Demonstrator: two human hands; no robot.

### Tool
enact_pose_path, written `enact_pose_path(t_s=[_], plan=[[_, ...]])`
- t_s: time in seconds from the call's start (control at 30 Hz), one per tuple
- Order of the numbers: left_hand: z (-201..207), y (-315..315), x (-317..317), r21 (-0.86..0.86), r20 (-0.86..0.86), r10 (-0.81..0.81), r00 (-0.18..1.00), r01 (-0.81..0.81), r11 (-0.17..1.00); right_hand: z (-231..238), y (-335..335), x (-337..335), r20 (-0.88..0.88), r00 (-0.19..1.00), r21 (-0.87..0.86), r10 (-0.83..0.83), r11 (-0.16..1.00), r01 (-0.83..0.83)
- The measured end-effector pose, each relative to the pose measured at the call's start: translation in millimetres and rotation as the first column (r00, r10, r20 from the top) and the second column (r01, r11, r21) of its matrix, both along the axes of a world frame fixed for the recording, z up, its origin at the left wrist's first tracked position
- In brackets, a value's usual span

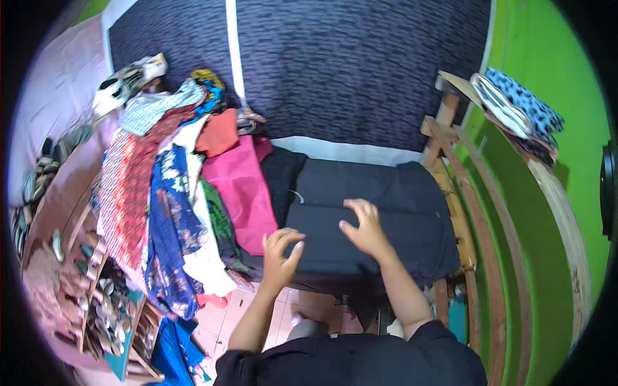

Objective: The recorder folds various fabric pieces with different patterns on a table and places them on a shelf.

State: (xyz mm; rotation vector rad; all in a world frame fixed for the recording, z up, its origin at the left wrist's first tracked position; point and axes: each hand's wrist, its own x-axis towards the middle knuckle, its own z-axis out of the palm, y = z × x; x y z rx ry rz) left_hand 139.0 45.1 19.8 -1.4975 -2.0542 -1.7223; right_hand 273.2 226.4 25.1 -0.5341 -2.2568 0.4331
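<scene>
While left hand point(280, 256) and right hand point(368, 233) hold fingers point(358, 205) wide, bare black cloth point(405, 238) reaches the wooden frame point(465, 241).

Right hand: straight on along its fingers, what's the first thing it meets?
The right hand would likely meet the rear part of the flat black cloth beyond its fingertips; its height is unclear from this view, so it might pass over instead.

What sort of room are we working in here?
Probably a living space in a home, perhaps a bedroom or sitting room: there is a wooden-framed bench or bed, a heap of colourful clothes and a rack of footwear.
</scene>
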Motion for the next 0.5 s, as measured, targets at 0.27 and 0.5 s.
enact_pose_path(t_s=[0.27, 0.5], plan=[[-94, -141, 5, -0.134, 0.203, 0.519, 0.830, -0.502, 0.854, -84, -91, 4, 0.180, 0.960, -0.393, 0.214, 0.911, -0.130], [-62, -157, -70, -0.112, -0.086, 0.711, 0.698, -0.716, 0.690, -74, -132, -60, 0.014, 0.985, -0.365, 0.171, 0.918, -0.154]])
